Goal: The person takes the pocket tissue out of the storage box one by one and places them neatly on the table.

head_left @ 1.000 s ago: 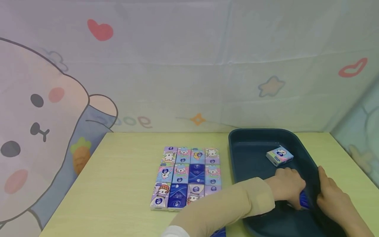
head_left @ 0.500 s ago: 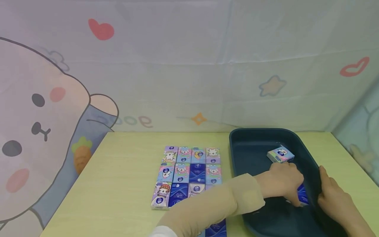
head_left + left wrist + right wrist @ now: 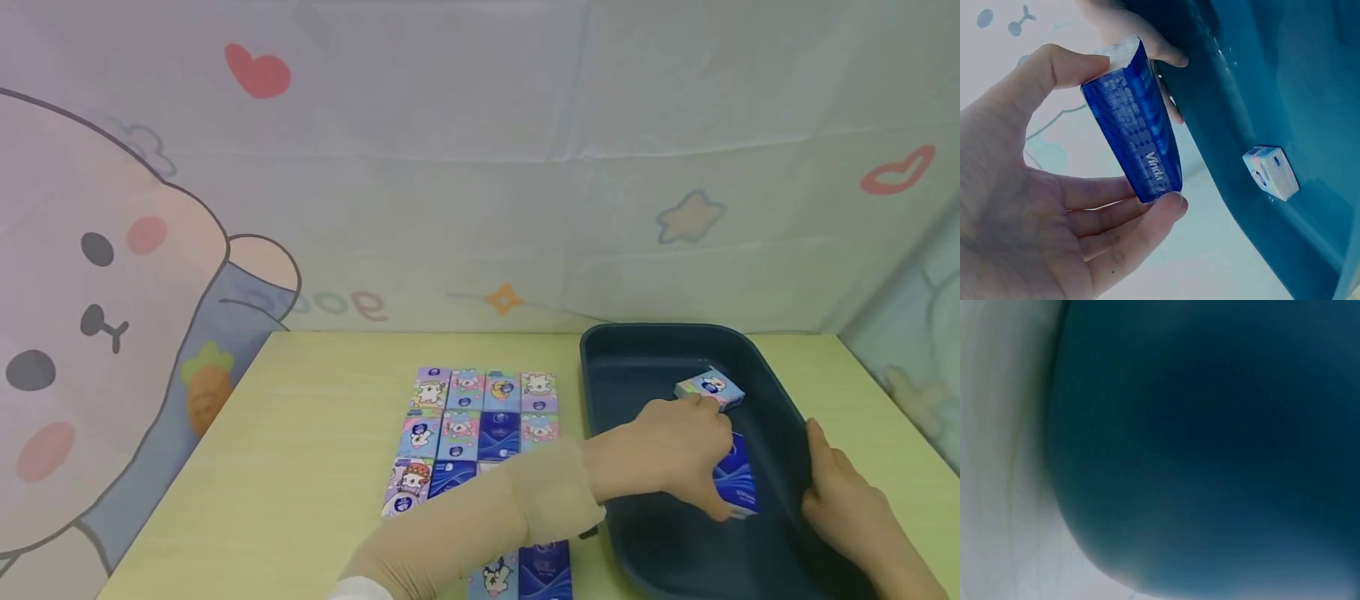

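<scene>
My left hand (image 3: pixel 678 450) pinches a small blue Vinda tissue pack (image 3: pixel 735 475) between thumb and fingertips, over the inside of a dark teal plastic tub (image 3: pixel 637 337). Seen from the left wrist, the pack (image 3: pixel 1132 125) stands on edge, thumb on one end and fingers at the other. A pastel cartoon tissue pack (image 3: pixel 712 385) lies on the tub floor just beyond that hand. At the tub's right wall my right hand (image 3: pixel 851 500) holds the rim. The right wrist view has only the blurred tub wall (image 3: pixel 1197 487) and no hand.
Left of the tub, tissue packs (image 3: pixel 459 433) lie side by side in rows, cartoon and blue ones mixed. My left sleeve (image 3: pixel 480 517) crosses over the nearer rows and hides some. A printed cloth (image 3: pixel 450 167) hangs behind the pale wooden table (image 3: pixel 322 417).
My left hand has drawn the blue tissue pack leftward and up from beside the tub's right wall, showing more of it. The right hand stays at the rim.
</scene>
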Demonstrator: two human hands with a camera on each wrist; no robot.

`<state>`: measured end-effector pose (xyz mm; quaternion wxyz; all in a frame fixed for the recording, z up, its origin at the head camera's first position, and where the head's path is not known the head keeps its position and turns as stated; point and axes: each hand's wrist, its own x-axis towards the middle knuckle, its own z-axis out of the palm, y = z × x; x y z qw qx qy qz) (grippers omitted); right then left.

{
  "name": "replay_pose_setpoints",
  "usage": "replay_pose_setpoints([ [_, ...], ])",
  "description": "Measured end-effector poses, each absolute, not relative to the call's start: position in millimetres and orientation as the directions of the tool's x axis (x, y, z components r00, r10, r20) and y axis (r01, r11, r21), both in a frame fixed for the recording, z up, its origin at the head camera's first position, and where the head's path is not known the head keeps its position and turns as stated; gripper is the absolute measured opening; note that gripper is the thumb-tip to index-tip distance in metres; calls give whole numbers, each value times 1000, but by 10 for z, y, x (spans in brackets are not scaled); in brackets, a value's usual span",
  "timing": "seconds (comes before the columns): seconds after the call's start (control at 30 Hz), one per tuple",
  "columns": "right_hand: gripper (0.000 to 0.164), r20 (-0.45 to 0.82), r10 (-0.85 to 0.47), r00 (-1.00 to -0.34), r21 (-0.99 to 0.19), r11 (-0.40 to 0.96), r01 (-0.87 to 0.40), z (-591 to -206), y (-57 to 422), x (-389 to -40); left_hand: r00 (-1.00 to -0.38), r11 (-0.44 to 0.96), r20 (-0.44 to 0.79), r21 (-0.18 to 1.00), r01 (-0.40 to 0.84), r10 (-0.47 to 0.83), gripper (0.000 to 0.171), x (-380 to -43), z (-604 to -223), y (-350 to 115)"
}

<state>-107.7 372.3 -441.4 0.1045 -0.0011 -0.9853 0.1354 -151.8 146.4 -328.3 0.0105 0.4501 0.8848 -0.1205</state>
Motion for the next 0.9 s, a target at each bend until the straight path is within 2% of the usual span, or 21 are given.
replay_pose_setpoints([
  [0.33,79,178,33,-984,-273,962,-17,-4429,3753,-1095,-560,546,-26,-191,816,828,79,-1424,-3294,1016],
  [0.63,82,137,41,-990,-266,964,3,-4443,3781,-1124,-501,498,34,-188,846,865,77,-1289,-3382,568],
  [0.73,82,127,44,-991,-266,964,9,-4430,3774,-1122,-505,507,56,-159,847,862,76,-1257,-3426,422],
  [0.9,83,123,41,-992,-267,964,7,-4436,3786,-1105,-553,557,76,-48,829,830,77,-1210,-3519,178],
])
